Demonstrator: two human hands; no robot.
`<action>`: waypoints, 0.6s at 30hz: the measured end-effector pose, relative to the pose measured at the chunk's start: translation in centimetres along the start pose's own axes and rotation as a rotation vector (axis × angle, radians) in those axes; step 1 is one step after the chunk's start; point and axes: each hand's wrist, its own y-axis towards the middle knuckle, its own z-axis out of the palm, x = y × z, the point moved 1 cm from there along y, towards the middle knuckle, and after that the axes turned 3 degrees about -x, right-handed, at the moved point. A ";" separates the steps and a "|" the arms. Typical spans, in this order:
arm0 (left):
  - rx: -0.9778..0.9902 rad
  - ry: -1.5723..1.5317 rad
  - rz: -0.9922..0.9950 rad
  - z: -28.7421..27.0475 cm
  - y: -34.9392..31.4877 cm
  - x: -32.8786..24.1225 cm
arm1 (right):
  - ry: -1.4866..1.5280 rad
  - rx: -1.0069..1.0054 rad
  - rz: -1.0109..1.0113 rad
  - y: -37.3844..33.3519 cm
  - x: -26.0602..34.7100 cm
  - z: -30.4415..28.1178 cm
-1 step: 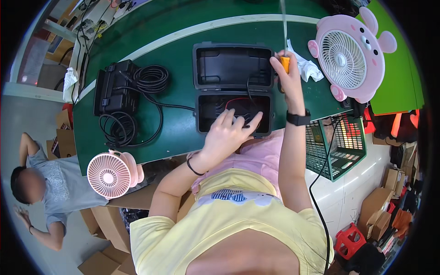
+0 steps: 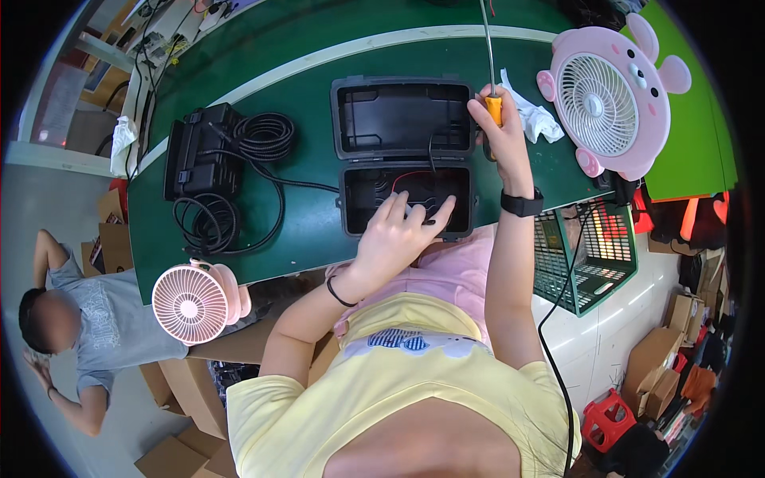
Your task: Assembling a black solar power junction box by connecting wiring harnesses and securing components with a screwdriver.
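At the frame's centre I see the black box (image 2: 362, 193) open on the desk (image 2: 311, 159), probably so fingers can reach inside. The left hand (image 2: 396, 231) is there near the red wire (image 2: 406, 174); whether it pinches something, I cannot tell. Right of centre, the right hand (image 2: 508, 143) grips the screwdriver (image 2: 495, 110), shaft toward the top edge, perhaps for keeping it clear

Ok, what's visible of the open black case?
The case is black, plastic-looking, its lid swung back, and lies open on the green table. A thin red wire shows inside its body; a black cable meets its left side. The left hand reaches into the body. Whether the right hand touches the lid is unclear.
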 end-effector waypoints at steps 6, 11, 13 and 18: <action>0.125 -0.039 -0.111 -0.8 0.4 -0.2 | 0.147 0.203 -0.354 -1.2 3.7 0.0; 0.104 -0.188 -0.328 -0.5 3.3 1.8 | 0.285 0.313 -0.381 -4.4 4.8 1.0; 0.159 -0.205 -0.332 -0.4 4.5 3.0 | 0.008 0.210 -0.466 -4.7 4.9 2.2; -0.163 -0.290 -0.317 -4.0 2.9 4.1 | 0.092 0.157 -0.407 -4.6 3.5 2.3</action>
